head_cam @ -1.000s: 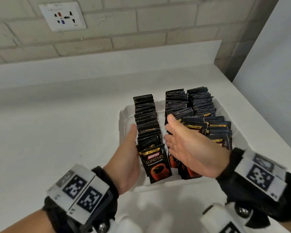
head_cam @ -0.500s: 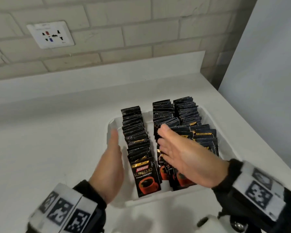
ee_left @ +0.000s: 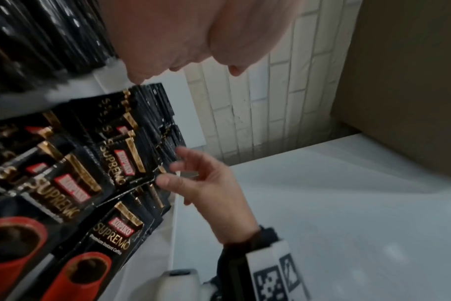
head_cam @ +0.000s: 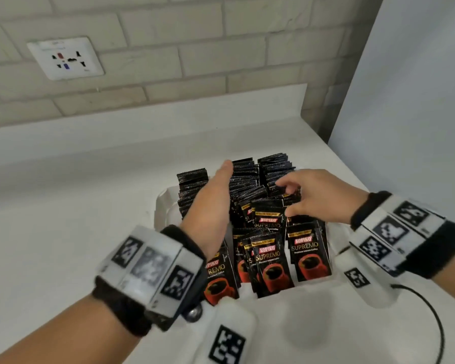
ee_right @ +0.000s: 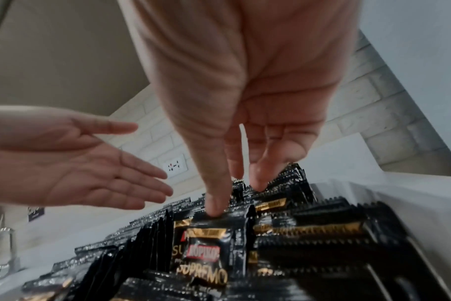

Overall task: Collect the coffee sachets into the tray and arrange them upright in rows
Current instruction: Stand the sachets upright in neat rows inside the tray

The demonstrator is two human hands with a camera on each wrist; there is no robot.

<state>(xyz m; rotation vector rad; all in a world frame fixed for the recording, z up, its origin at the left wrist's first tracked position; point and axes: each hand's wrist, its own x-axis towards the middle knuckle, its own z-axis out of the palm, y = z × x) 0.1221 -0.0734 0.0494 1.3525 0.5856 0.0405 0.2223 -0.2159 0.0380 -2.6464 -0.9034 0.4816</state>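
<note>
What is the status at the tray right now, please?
Left hand open, flat between sachet rows. Right hand fingertips on coffee sachets, grip unclear. Tray full, near sachets leaning. Nothing in the way.

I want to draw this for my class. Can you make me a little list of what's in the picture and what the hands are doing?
place: white counter, brick wall, wall socket
tray: white, on the counter
coffee sachets: black, in three rows, front ones leaning back
left hand: flat, fingers straight, between left and middle rows
right hand: fingertips on sachet tops in the right row
wrists: black bands with square markers
</note>
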